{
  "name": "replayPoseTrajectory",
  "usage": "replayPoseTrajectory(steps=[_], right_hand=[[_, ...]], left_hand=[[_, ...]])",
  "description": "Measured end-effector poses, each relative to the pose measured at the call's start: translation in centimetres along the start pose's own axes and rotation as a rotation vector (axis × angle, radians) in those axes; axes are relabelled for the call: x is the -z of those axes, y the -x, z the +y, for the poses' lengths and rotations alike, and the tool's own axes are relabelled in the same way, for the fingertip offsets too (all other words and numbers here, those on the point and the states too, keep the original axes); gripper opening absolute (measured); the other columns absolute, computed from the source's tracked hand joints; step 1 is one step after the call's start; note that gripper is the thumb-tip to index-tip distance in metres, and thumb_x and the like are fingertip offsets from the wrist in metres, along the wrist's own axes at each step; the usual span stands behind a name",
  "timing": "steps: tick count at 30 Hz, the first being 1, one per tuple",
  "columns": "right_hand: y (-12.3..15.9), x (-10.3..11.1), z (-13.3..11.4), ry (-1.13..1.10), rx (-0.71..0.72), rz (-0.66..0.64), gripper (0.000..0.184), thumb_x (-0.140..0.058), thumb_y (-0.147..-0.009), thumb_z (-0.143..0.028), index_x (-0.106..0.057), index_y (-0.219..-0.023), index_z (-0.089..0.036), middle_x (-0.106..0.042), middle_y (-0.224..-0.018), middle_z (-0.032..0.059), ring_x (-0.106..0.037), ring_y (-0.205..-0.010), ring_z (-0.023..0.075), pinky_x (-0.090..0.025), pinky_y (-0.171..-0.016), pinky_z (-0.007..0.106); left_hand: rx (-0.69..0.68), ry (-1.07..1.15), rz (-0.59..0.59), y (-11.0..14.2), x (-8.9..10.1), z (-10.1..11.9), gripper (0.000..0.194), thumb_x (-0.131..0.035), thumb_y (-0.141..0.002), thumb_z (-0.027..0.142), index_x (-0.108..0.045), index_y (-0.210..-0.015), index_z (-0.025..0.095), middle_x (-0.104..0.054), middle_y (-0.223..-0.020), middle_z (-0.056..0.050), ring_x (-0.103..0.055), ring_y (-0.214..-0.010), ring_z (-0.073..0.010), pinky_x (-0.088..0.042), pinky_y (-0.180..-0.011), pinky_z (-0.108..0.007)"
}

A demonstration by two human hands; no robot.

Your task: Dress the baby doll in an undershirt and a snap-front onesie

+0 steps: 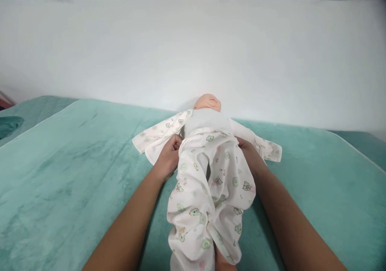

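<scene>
A baby doll [208, 102] lies on its back on a teal blanket [66, 174], head towards the wall. It wears a white top [208, 120] and white trousers [208, 190] printed with small green animals. A matching printed garment [157, 136] is spread open under it, sleeves out to both sides. My left hand [169, 154] is closed, pinching the trousers' waistband at the doll's left side as seen. My right hand [249, 150] grips the waistband on the other side, its fingers partly hidden by the cloth. A doll foot [223, 263] shows at the bottom edge.
A white wall [193, 50] rises right behind the bed. A darker teal cloth [9, 126] lies at the far left edge. The blanket's edge runs along the right [356, 150].
</scene>
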State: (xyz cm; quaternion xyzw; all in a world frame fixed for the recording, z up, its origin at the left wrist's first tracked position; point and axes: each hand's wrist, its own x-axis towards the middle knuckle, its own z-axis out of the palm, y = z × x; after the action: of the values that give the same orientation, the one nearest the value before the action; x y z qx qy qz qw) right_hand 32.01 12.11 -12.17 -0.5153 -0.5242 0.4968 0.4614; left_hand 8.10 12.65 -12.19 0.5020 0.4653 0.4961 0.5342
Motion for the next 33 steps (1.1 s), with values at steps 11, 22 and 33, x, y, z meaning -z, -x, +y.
replayPoseTrajectory(steps=[11,22,33], right_hand=[[-0.3,3.1,-0.7,0.350,0.050,-0.068,0.021,-0.066,-0.077,-0.038,-0.073,-0.090,-0.023,-0.074,-0.093,0.0030,-0.065,-0.089,0.0246,-0.051,-0.078,0.037],[0.1,1.8,-2.0,0.492,0.439,-0.067,0.022,-0.065,-0.084,-0.044,-0.062,-0.095,-0.026,-0.061,-0.105,0.0042,-0.058,-0.102,0.0223,-0.049,-0.091,0.037],[-3.2,0.5,-1.0,0.684,0.231,0.233,0.023,-0.046,-0.089,-0.043,-0.059,-0.084,-0.024,-0.062,-0.074,0.0009,-0.052,-0.070,0.0196,-0.039,-0.067,0.033]], left_hand=[[-0.051,0.047,-0.048,-0.3,1.0,0.5,0.010,-0.063,-0.074,0.021,-0.057,-0.081,0.019,-0.049,-0.071,0.004,-0.044,-0.064,-0.0094,-0.032,-0.057,-0.020],[-0.323,-0.404,-0.278,-1.2,2.7,2.4,0.013,-0.061,-0.084,0.029,-0.054,-0.078,0.019,-0.055,-0.106,-0.005,-0.053,-0.093,-0.0159,-0.043,-0.082,-0.028],[-0.324,-0.650,0.194,-3.6,-1.0,2.1,0.014,-0.052,-0.090,0.032,-0.043,-0.085,0.023,-0.047,-0.061,0.004,-0.042,-0.058,-0.0168,-0.031,-0.062,-0.028]])
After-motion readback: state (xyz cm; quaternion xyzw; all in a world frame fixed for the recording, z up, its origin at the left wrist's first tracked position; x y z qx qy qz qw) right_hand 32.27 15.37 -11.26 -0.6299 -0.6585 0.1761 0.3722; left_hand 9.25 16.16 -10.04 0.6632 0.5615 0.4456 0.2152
